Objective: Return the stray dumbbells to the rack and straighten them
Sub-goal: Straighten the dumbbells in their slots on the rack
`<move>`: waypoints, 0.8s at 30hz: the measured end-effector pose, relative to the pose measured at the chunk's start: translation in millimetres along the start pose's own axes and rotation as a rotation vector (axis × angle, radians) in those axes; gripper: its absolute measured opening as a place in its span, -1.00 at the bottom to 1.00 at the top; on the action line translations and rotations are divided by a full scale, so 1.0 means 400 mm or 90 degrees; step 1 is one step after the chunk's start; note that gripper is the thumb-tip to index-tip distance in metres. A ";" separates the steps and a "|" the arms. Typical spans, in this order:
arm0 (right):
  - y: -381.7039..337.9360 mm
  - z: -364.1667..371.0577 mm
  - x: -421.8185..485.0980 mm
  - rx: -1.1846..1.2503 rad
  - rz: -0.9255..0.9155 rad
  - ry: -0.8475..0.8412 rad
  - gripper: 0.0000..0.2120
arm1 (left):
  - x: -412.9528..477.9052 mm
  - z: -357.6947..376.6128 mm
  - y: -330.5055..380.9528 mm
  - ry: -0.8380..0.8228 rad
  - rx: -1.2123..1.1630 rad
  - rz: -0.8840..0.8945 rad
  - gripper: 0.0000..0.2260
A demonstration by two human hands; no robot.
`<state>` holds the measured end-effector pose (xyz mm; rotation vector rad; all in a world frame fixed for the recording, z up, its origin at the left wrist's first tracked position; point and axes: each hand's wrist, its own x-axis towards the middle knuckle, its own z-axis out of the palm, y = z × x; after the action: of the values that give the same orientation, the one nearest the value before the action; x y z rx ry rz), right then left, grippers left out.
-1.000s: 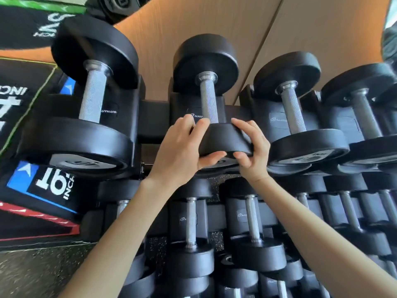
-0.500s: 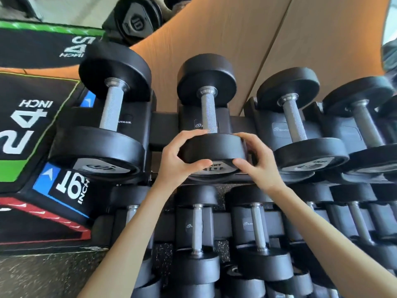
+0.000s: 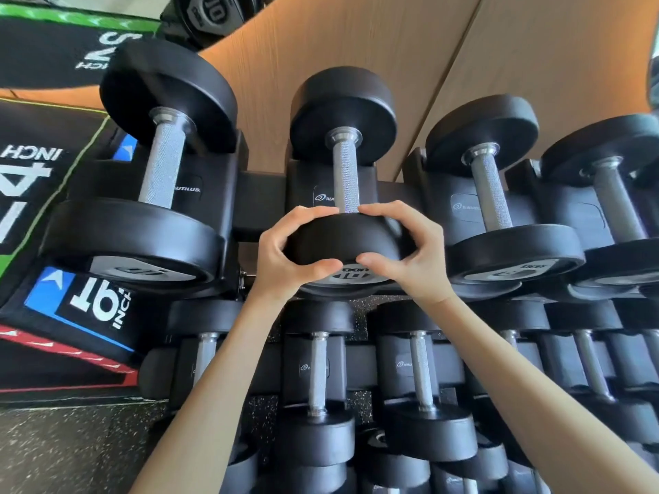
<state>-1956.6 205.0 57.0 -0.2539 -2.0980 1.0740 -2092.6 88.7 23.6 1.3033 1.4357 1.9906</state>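
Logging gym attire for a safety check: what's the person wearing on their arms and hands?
Nothing visible. The left forearm and right forearm are bare, no sleeves in view; the left grip and right grip carry no gloves, rings, watch or wristbands.

NAUTILUS brand is printed on the rack cradles [image 3: 187, 189]. The jump box [image 3: 96, 297] reads "16 INCH" on its blue panel, inverted; its green-edged panel reads "INCH". The weight [image 3: 214, 10] at top is marked "10".

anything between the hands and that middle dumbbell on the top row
Nothing visible. The left hand and right hand already grip the near head of the middle dumbbell, which sits in its rack cradle.
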 end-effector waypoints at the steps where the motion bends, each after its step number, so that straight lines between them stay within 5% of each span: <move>1: 0.001 0.000 -0.001 -0.001 -0.003 0.008 -0.56 | 0.005 0.001 0.008 -0.011 0.013 0.013 -0.59; 3: 0.000 0.000 -0.001 -0.005 -0.007 0.013 -0.57 | 0.018 0.013 0.027 0.027 0.058 0.029 -0.72; 5: 0.000 0.002 0.002 -0.012 -0.014 0.014 -0.58 | 0.038 0.032 0.038 0.188 0.027 -0.033 -0.89; 8: -0.001 0.011 0.005 -0.028 -0.020 0.016 -0.58 | 0.045 0.037 0.031 0.309 0.006 -0.067 -0.84; 16: -0.016 0.001 -0.009 -0.009 -0.001 0.029 -0.60 | 0.025 0.050 0.068 0.200 0.129 -0.013 -0.94; 21: -0.042 0.009 -0.007 -0.008 0.043 -0.034 -0.54 | -0.060 0.024 0.066 0.052 0.170 -0.029 -0.55; 24: -0.037 -0.006 -0.021 0.035 0.080 -0.047 -0.52 | -0.058 0.018 0.058 0.040 0.179 -0.022 -0.54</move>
<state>-1947.0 193.1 64.9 -0.3265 -2.1382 1.2301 -2069.7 66.4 33.9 1.3259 1.8078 1.8725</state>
